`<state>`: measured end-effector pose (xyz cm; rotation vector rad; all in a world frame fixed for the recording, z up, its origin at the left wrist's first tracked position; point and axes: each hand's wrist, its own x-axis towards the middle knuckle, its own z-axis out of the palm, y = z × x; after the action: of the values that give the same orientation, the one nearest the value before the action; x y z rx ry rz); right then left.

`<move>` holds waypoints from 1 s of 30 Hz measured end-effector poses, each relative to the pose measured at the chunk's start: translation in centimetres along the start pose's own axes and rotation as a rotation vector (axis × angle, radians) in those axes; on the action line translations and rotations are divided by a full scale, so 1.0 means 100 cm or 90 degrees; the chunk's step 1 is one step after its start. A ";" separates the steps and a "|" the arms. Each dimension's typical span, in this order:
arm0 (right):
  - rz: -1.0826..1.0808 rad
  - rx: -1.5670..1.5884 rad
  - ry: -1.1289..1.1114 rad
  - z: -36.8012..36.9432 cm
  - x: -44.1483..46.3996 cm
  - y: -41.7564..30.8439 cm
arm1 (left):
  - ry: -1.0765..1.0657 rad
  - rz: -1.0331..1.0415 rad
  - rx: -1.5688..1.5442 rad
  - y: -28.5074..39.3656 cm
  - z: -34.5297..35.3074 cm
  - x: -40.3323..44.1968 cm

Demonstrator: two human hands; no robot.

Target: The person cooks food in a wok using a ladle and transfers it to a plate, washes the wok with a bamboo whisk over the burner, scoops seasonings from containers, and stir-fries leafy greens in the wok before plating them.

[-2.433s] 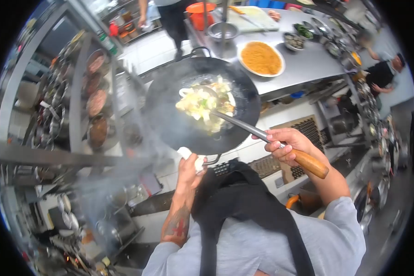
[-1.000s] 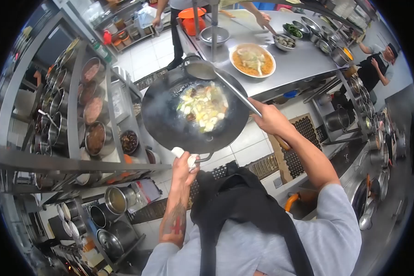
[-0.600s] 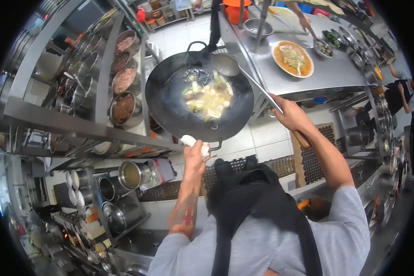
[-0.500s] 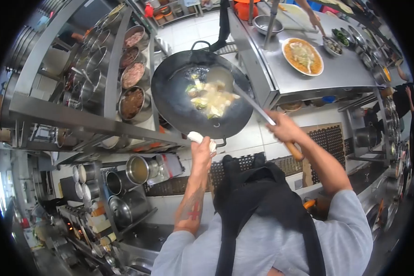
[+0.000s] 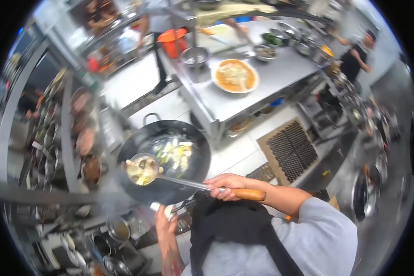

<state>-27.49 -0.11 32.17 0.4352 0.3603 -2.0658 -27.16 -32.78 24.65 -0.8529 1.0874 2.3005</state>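
Left hand [image 5: 166, 221]: gripping white cloth [image 5: 156, 206] at the near handle of the wok [image 5: 198, 149]. Right hand [image 5: 226, 185]: closed round ladle [image 5: 184, 182], its food-laden bowl within the wok's left rim. Tiled floor [image 5: 232, 149]: gap between wok and worktop [image 5: 276, 71]. Oval plate [image 5: 238, 91]: inside worktop's near edge.

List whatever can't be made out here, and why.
All in the head view:
Near wok handle: partly hidden by the cloth and left grip.
Ladle: scoop's inside hidden under food; part of its handle covered by the right grip.
Left arm: cut off by the bottom edge.
Bowl right of the plate: contents too small and blurred.
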 end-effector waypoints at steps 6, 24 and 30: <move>-0.171 -0.217 0.225 0.015 -0.087 -0.021 | -0.041 0.071 0.058 0.005 0.050 -0.001; -0.566 -1.011 1.077 -0.054 -0.166 -0.193 | -0.118 0.073 0.059 -0.007 0.105 0.016; -0.660 -0.666 0.820 -0.090 -0.167 -0.235 | -0.095 0.088 0.087 -0.007 0.102 0.011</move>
<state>-38.43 28.01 33.44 0.9593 2.6923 -1.7544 -30.96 -24.09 28.57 -0.5616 1.2537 2.3263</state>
